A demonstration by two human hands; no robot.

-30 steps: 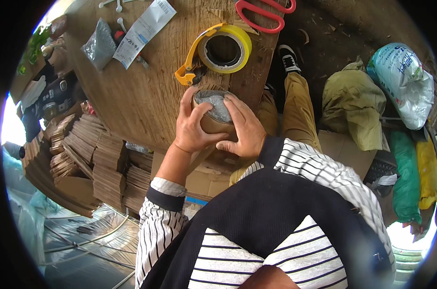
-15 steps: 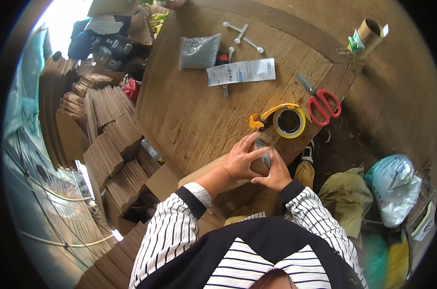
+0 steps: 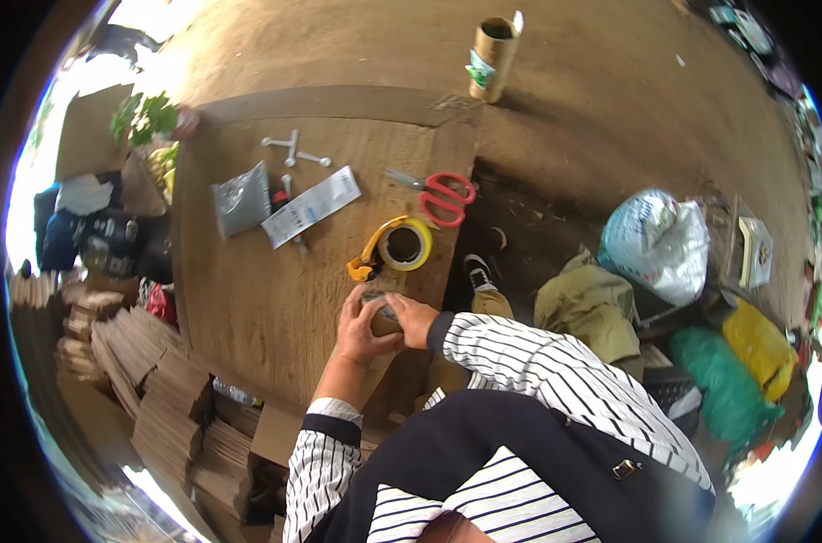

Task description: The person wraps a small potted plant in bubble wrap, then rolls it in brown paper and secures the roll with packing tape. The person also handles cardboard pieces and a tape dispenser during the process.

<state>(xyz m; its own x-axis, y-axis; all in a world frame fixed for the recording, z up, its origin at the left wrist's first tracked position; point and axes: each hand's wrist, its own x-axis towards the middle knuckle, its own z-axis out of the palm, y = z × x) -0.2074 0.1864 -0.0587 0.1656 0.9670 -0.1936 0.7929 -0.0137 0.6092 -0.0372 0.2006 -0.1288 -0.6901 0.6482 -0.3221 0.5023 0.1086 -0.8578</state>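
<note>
A small brown cardboard box is at the near edge of the wooden table, mostly covered by my hands. My left hand grips its left side, fingers bent around it. From the right, my right hand closes on the same box, its fingertips close to those of the left. A bit of grey plastic packet shows at the box's far end; how deep it sits is hidden. Just beyond my fingers lies a roll of yellow tape in a yellow-orange dispenser.
Red-handled scissors lie past the tape. A grey bag, a printed paper slip and white plastic scoops are farther off on the table. Stacked flat cardboard fills the left; bags stand right.
My view has swung right, so the table appears farther left. Both hands stay on the box, the right one now closed in nearer the left. The tape and scissors keep their places on the table.
</note>
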